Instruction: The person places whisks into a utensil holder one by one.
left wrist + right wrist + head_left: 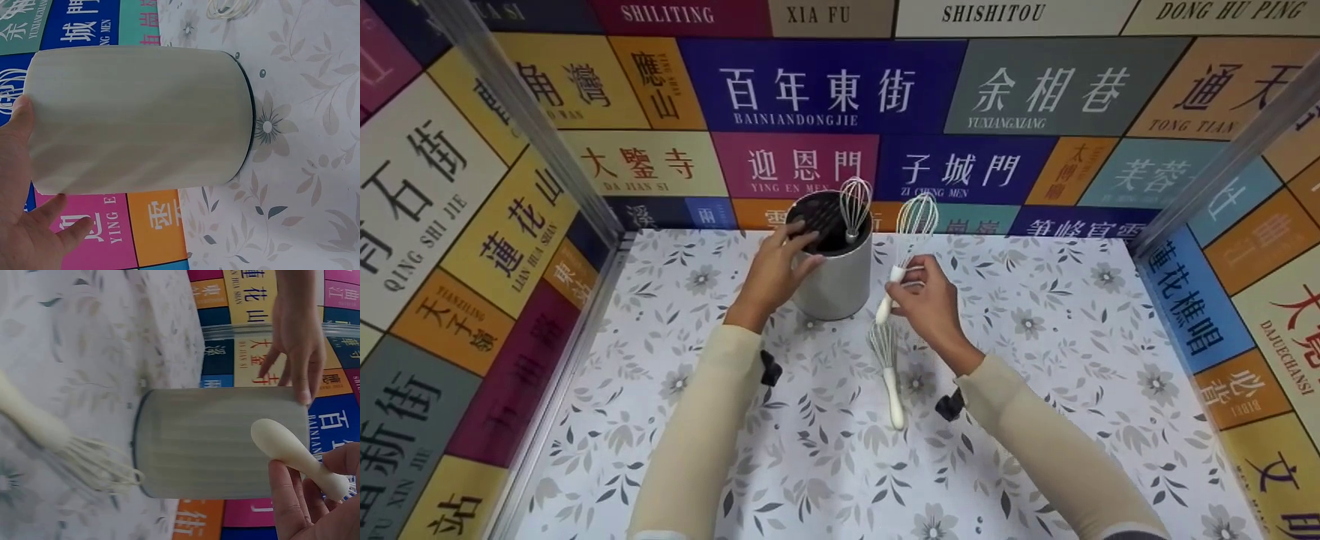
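A grey-white cylindrical utensil holder with a dark slotted insert stands upright on the patterned table. One whisk is in it, wire end up, its handle hidden inside. My left hand is at the holder's left rim, thumb touching the edge and fingers spread, fairly straight. To the right of the holder, my right hand pinches the cream handle of a second whisk between thumb and fingers. That whisk is held wires up, apart from the holder. A third whisk lies below it on the table.
The floral-patterned tabletop extends toward the front and both sides. A panel with coloured sign blocks rises just behind the holder. Similar panels with metal corner posts flank the table.
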Tool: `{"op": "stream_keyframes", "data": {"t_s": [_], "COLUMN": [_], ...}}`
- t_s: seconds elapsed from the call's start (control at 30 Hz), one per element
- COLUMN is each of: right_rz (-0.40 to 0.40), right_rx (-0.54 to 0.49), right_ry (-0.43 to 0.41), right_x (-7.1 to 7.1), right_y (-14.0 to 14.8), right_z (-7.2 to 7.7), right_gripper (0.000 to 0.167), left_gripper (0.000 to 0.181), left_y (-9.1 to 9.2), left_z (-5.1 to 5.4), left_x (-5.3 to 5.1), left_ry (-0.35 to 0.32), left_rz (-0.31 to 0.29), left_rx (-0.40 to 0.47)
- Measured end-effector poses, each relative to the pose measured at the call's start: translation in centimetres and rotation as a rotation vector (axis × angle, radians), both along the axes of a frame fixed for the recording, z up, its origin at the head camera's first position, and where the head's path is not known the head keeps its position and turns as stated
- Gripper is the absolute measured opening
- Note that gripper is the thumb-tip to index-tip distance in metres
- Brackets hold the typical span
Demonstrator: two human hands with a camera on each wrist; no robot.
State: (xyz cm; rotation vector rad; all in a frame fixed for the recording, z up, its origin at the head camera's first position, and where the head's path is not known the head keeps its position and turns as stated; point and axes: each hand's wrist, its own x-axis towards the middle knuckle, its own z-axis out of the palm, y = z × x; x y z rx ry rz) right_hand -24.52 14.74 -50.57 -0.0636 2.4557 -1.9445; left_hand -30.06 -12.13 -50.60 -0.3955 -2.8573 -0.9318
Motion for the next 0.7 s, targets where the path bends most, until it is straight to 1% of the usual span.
{"op": "stream_keyframes", "data": {"t_s": [0.1,0.2,0.37,0.5,0.6,0.7], "right_rz": [-0.013,-0.024,-0.057,-0.096,-0.118,-0.129], "right_rx": [-0.019,-0.01,0.01,0.089,0.142,0.176], "right_ry": [0.046,0.096,0.18,0.251,0.296,0.328], "right_x": [-1.3,-2.6,-4.1,-5.1,-5.8,-6.4], "right_y": [-1.0,-2.0,-3.6,-4.6,-5.3,-5.8], "right_z": [1.6,3.1,5.1,5.9,6.2,6.2], "right_gripper": [0.038,0.039,0.037,0.034,0.034,0.034], "left_gripper": [0.053,0.053,0.053,0.053,0.053,0.053], "left_y": [0.0,0.0,0.0,0.0,0.0,0.0], "left_z": [0.0,0.0,-0.2,-0.2,-0.1,-0.1], "left_x": [0.0,0.0,-0.2,-0.1,-0.1,-0.1], "left_ry": [-0.006,-0.004,0.031,0.024,0.01,0.012], "left_rz": [0.002,-0.001,-0.009,-0.001,0.004,0.002], "left_rx": [0.004,0.002,-0.014,-0.011,-0.005,-0.006]}}
